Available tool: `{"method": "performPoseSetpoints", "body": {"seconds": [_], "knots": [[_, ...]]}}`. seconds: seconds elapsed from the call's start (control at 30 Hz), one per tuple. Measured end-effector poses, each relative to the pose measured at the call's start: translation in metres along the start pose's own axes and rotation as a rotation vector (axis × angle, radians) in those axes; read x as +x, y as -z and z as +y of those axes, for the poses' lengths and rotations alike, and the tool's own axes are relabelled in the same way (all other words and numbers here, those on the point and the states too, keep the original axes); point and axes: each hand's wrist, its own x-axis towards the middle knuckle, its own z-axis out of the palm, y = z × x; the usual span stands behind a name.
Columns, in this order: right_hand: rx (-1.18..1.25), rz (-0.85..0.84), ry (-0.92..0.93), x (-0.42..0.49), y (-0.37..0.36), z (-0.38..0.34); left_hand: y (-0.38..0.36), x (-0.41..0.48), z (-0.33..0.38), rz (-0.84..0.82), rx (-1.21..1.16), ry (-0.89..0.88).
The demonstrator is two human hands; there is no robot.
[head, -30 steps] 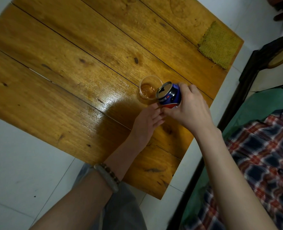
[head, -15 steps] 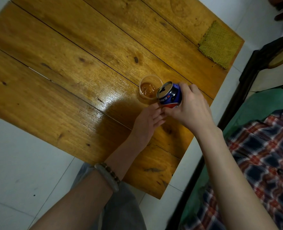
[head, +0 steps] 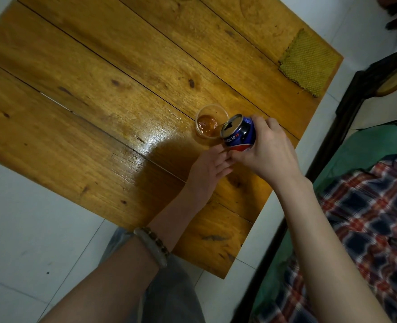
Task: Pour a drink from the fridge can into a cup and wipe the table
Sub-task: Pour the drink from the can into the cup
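My right hand [head: 266,151] is wrapped around the blue aluminium drink can [head: 239,132], which is tipped with its opened top leaning over the rim of the small clear plastic cup [head: 204,110]. The cup stands on the varnished wooden plank table [head: 99,89] with amber drink in its bottom. My left hand [head: 208,170] lies on the table just below the can, fingers straight, their tips at my right thumb. A yellow-green woven cloth [head: 309,64] lies at the table's far right corner, well apart.
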Motion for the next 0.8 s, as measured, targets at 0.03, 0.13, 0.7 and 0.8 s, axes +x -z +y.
{"method": "performPoseSetpoints", "body": {"seconds": [0.03,0.13,0.7,0.8], "knots": [[-0.001,-0.001,-0.001,0.0,0.0,0.0,0.0,0.0,-0.001,0.002,-0.005,0.0],[-0.009,-0.006,-0.002,0.0,0.0,0.0,0.0,0.001,-0.001,0.013,-0.004,0.005],[-0.016,-0.011,-0.011,0.001,0.002,-0.001,-0.011,-0.011,0.02,-0.062,-0.157,0.121],[-0.014,-0.011,-0.005,0.0,0.003,-0.003,-0.01,-0.011,0.019,-0.063,-0.122,0.104]]}}
